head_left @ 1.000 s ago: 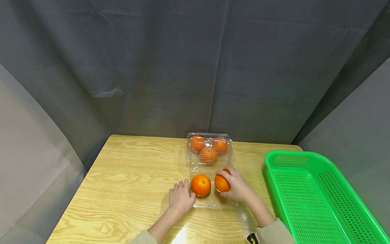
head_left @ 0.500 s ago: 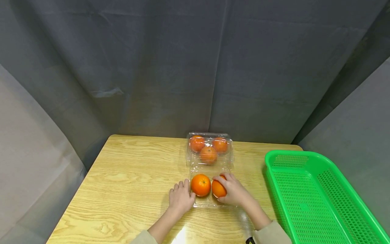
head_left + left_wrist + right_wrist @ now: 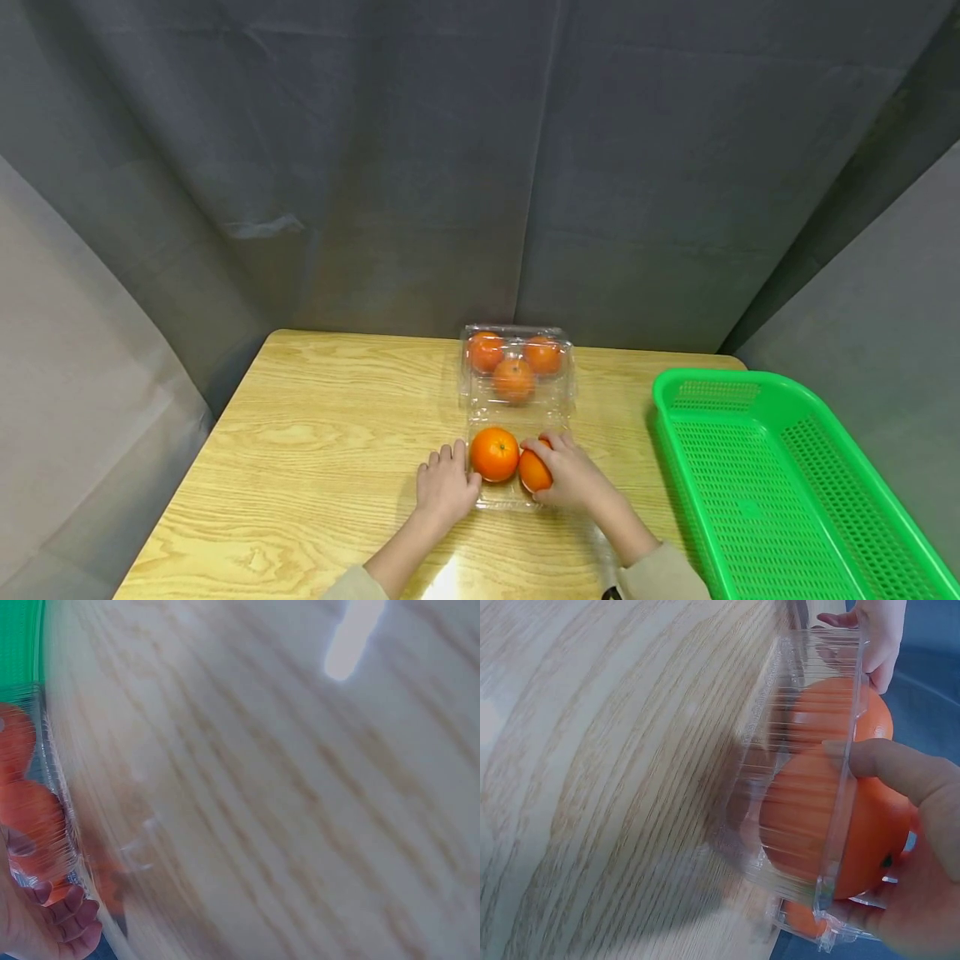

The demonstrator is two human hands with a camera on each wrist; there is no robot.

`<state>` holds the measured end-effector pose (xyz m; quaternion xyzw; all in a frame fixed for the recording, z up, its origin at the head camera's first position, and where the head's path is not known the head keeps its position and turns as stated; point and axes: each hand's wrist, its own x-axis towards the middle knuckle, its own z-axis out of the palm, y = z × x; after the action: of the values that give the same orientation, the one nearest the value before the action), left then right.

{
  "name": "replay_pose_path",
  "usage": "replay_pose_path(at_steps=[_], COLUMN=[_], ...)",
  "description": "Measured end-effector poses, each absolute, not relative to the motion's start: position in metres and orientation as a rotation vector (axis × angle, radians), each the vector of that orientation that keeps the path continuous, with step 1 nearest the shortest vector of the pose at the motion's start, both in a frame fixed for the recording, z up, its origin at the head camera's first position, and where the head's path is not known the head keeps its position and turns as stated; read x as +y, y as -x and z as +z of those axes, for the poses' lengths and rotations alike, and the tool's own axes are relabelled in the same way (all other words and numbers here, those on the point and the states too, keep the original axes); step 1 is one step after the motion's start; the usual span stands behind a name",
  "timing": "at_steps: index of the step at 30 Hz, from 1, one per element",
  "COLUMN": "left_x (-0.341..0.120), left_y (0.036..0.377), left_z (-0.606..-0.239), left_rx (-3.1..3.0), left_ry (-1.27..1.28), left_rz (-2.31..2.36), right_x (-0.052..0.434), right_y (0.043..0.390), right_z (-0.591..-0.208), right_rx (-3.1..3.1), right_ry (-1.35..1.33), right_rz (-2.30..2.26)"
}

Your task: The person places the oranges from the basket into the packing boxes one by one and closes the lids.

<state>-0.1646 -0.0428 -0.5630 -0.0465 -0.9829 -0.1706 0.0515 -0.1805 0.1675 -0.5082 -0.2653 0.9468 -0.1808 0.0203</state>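
A clear plastic clamshell box lies opened flat on the wooden table. My right hand grips an orange inside the near half; in the right wrist view its thumb and fingers are round that orange. Directly left of it sits a second orange, in the same half. My left hand holds the box's left wall, with the thumb at the rim; in the left wrist view its curled fingers lie along the plastic. Several oranges appear through the far half, one of them in front.
A large green plastic basket stands on the table's right side, beyond my right forearm. Bare wood stretches left of the box. A dark grey curtain hangs behind the table's back edge.
My right hand has shifted the held orange left and slightly toward me, up against the other orange. My left hand and the box have stayed in place.
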Motion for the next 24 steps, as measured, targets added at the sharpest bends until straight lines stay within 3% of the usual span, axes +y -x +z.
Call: replay_pose_path(at_steps=[24], left_x=[-0.0428], left_y=[0.1647], left_z=[-0.5636], left_rx=[-2.996], left_ry=[0.145], left_rz=[-0.522], right_x=[0.1592], right_y=[0.1841], right_z=[-0.5072], right_rx=[2.9], right_ry=[0.762], right_rz=[-0.43])
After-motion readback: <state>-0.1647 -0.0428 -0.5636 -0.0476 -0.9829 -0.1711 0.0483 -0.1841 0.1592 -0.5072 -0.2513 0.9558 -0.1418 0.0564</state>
